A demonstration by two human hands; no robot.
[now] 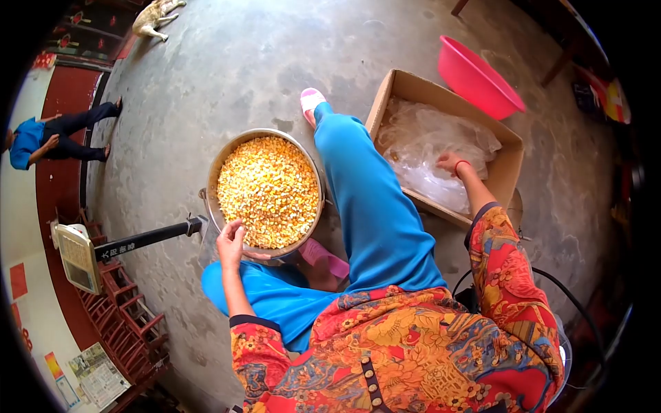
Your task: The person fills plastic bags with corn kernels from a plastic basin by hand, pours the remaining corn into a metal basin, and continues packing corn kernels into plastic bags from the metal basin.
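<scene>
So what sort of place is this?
Perhaps a room in a home or small shop where grain is handled: there's a bucket of corn kernels, a weighing scale and a bare concrete floor.

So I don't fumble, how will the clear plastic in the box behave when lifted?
The clear plastic looks floppy, judging by its loose crumples. It's probably light, being thin and see-through. Its glossy shine suggests it may feel slippery.

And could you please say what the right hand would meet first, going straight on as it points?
The right hand would likely meet the clear plastic in the cardboard box; depth is unclear, and they may already touch.
</scene>
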